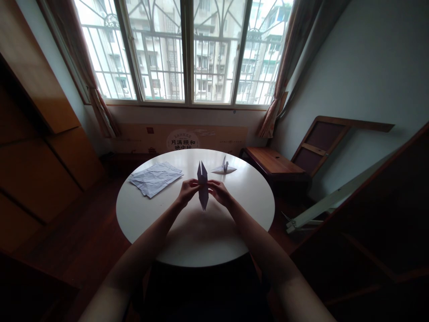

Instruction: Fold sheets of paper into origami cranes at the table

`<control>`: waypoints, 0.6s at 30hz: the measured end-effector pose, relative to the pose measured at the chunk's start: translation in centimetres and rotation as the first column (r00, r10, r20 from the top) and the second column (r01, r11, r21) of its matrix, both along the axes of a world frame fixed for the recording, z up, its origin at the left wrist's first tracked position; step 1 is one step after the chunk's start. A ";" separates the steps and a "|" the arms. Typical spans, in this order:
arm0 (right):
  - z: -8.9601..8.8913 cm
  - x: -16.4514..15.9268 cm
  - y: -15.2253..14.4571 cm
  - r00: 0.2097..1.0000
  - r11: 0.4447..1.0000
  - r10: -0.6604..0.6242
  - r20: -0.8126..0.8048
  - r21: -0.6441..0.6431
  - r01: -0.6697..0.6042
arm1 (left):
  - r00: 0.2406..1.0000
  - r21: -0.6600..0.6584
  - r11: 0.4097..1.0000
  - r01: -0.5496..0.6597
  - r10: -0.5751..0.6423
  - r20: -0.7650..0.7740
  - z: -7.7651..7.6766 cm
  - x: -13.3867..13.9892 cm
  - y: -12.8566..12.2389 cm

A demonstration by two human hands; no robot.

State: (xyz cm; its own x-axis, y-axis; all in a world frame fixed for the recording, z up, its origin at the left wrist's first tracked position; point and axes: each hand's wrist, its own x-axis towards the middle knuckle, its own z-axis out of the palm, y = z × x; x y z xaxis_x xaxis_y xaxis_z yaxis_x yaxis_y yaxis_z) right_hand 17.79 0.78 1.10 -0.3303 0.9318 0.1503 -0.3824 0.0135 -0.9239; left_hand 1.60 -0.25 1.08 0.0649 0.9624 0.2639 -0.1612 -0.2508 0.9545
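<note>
Between my two hands, above the middle of the white table, is a piece of folded origami paper [203, 197], long and narrow with pointed ends. Its upper end splits into two points. My left hand [189, 188] pinches its left side, and my right hand [217, 189] pinches the right side at about the same height. Just beyond my right hand, a finished-looking paper crane [225, 167] stands on the tabletop. To the left of my left hand lies a stack of creased paper sheets [156, 178]. The fingertips are partly hidden behind the folded paper.
The round white table [208, 250] is directly in front of me. A low wooden bench [273, 160] stands beyond its right side. Behind are a printed cardboard panel [134, 134] and a barred window [164, 58]. Wooden cabinets [67, 161] line the left.
</note>
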 end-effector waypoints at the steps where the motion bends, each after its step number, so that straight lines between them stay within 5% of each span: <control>1: 0.0 0.0 0.0 1.000 1.000 0.005 -0.007 -0.003 -0.005 | 0.999 -0.013 1.000 0.028 -0.027 0.029 0.0 0.0 0.0; 9: 0.1 -0.2 -0.3 0.999 0.999 0.035 -0.033 -0.020 -0.035 | 0.983 -0.118 0.991 0.068 -0.047 0.176 -0.4 -0.3 0.5; 18: -0.9 0.0 0.7 0.998 0.999 -0.046 -0.047 -0.005 0.046 | 0.985 -0.197 0.979 0.049 -0.015 0.170 0.0 -0.1 0.1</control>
